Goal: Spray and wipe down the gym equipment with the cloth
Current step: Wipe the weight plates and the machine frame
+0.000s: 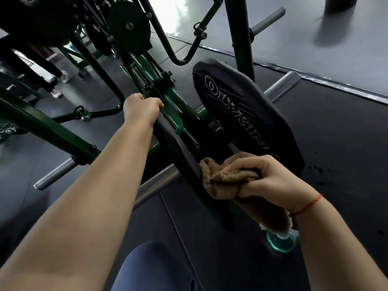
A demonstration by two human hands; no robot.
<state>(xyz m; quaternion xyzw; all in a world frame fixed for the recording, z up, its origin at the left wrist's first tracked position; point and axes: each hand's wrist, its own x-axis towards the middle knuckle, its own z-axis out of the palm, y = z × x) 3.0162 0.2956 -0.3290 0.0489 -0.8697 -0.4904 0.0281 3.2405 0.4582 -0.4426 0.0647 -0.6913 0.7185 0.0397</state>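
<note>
A dark green gym machine (172, 101) fills the middle of the view, with two black pads. My left hand (140, 108) grips the far end of the narrow black pad (174, 148). My right hand (264, 177) holds a bunched brown cloth (222, 179) against the near edge of that pad. The larger black pad (247, 114) with white lettering stands just right of it. A spray bottle (282, 242) with a teal base stands on the floor under my right wrist, mostly hidden by the cloth.
Chrome bars (54, 175) stick out from the green frame at left, and others (281, 85) at right. Black weight plates (130, 26) hang at the top. Another person's legs (48, 68) stand at far left. My knee (153, 267) is at the bottom edge. Dark rubber flooring surrounds the machine.
</note>
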